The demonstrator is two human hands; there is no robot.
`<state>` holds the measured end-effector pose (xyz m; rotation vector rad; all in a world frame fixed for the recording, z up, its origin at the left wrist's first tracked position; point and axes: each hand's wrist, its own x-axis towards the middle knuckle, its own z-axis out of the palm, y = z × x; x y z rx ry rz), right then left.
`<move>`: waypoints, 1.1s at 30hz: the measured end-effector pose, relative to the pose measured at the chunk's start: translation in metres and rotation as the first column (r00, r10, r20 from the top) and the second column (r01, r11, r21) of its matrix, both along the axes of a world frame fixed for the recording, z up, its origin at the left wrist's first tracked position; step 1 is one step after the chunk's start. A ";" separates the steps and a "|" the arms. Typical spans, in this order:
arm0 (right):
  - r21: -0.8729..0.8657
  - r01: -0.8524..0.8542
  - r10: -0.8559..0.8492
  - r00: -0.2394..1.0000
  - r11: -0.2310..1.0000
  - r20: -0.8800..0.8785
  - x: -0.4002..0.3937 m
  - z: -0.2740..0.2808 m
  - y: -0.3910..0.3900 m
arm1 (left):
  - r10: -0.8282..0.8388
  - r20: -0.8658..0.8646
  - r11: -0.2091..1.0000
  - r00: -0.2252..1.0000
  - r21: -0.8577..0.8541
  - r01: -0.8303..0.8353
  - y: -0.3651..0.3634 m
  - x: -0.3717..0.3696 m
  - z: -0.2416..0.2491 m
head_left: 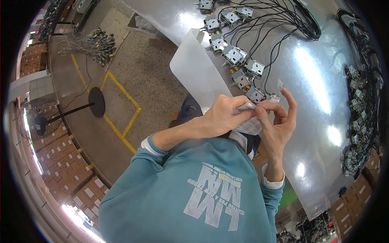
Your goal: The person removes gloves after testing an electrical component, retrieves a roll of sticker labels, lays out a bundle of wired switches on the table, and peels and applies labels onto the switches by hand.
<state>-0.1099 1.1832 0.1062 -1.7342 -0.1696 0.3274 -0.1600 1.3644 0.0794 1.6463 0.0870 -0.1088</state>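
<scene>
My left hand (pixel 229 115) is closed in a pinch on a sheet of printed labels (pixel 249 126), which is bent up at its top edge. Against the same edge, the thumb and index finger of my right hand (pixel 277 123) are pressed together. A small pale label (pixel 280 84) clings to another raised fingertip of that hand. Just beyond my fingers on the metal table lies a small metal box-shaped part (pixel 255 95) with a black cable. Several similar parts (pixel 234 54) run in a line away from me. My fingers cover part of the sheet's upper edge.
A whitish sheet (pixel 198 67) overhangs the left edge of the shiny table (pixel 312 133). Black cables (pixel 308 28) bundle at the far side, and more cabled parts (pixel 356 121) line the right. A standing fan (pixel 40 121) and stacked cartons (pixel 67 166) are on the left.
</scene>
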 end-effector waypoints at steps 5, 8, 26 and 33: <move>0.164 0.135 -0.143 0.989 0.977 0.034 -0.008 -0.004 -0.009 | -0.124 -0.152 0.960 0.981 0.232 0.157 0.012 0.005 0.017; 0.226 0.106 -0.131 0.986 0.968 0.102 -0.007 0.002 -0.008 | 0.065 -0.052 0.997 0.997 0.043 -0.063 0.009 0.002 0.005; 0.135 0.123 -0.124 0.992 0.983 -0.003 -0.007 -0.001 -0.006 | 0.030 -0.165 0.980 0.986 -0.191 -0.062 0.021 0.009 0.019; 0.219 0.171 -0.164 0.985 0.961 -0.048 0.001 0.008 -0.005 | 0.007 -0.041 0.996 0.999 -0.091 -0.011 0.018 0.008 0.009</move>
